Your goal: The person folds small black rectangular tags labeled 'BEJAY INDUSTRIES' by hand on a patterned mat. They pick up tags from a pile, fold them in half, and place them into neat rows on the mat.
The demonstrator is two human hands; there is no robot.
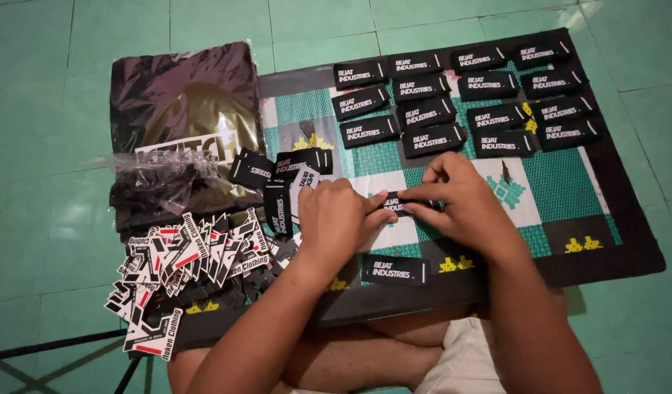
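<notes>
Tag [396, 205], a small black one, sits pinched between both hands over the mat's [613, 219] near middle, the left hand [336, 219] and right hand [460, 204] closed on its ends, seemingly to fold or peel it. Finished-looking tags [463, 95] lie in rows along the far edge, one tag [396, 270] near; loose tags [277, 175] and stickers [182, 263] crowd the left edge, beside a bagged shirt [182, 109].
</notes>
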